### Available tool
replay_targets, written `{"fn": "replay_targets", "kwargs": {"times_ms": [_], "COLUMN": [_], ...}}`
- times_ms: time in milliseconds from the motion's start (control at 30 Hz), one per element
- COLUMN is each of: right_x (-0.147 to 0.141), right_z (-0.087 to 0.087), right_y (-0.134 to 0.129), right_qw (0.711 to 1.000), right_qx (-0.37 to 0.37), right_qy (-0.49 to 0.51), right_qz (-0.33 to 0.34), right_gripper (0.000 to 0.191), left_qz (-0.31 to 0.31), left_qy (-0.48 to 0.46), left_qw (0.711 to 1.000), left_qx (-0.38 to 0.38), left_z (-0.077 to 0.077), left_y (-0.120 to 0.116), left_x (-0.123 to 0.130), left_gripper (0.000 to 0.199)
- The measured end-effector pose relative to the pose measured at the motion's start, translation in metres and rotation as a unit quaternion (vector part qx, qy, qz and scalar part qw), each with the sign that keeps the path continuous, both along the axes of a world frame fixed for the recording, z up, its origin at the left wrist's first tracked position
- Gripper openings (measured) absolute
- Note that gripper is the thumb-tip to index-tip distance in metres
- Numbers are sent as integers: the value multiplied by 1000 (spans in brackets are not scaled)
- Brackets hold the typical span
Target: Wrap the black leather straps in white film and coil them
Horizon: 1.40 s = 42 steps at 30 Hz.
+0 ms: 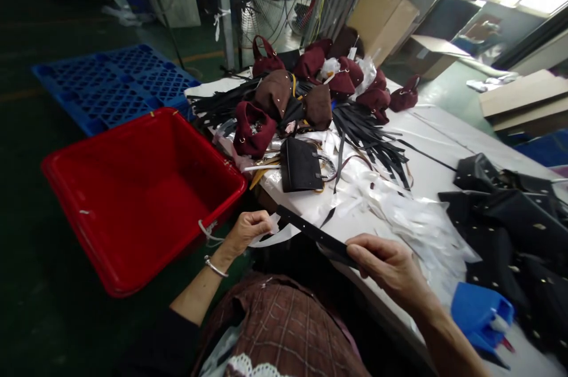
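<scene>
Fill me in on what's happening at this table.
A person grips a black strap with a row of holes in the right hand, while the left hand pinches a thin white strip near the strap's far end. On the table ahead lie a small black handbag, maroon bags and a spread of black straps. A red bin stands to the person's left.

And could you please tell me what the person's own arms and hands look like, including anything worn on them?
The left hand is ungloved, with a thin silver-coloured bangle and, further up, a dark sleeve. The right hand is ungloved too; no sleeve or bracelet shows on the right forearm.
</scene>
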State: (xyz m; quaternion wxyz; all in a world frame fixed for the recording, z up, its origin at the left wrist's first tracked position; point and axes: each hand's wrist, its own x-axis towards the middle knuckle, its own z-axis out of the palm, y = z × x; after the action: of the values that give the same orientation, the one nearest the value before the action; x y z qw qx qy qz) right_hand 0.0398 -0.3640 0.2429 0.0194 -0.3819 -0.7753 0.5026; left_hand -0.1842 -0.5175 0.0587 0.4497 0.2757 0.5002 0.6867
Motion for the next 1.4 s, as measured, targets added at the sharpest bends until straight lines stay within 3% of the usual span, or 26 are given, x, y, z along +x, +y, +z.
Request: {"fn": "replay_targets", "kwargs": {"times_ms": [333, 700, 1033, 1400], "right_x": [1, 13, 15, 18], "right_z": [-11, -16, -14, -18], "right_y": [4, 10, 13, 8], "right_qw": [999, 998, 998, 997], "right_qx": [-4, -26, -32, -29], "right_qy": [-40, -48, -40, -46], "right_qz": [17, -30, -46, -47], "right_gripper": [47, 48, 50, 46], "left_qz": [36, 24, 8, 3], "left_qy": [60, 88, 126, 138], "left_qw": [998, 996, 991, 990], "left_qx": [-4, -21, -37, -32], "left_z": [1, -5, 8, 10], "left_y": [-2, 10, 21, 25], "left_x": [-7, -10, -7, 1], "left_gripper": [29, 30, 31, 31]}}
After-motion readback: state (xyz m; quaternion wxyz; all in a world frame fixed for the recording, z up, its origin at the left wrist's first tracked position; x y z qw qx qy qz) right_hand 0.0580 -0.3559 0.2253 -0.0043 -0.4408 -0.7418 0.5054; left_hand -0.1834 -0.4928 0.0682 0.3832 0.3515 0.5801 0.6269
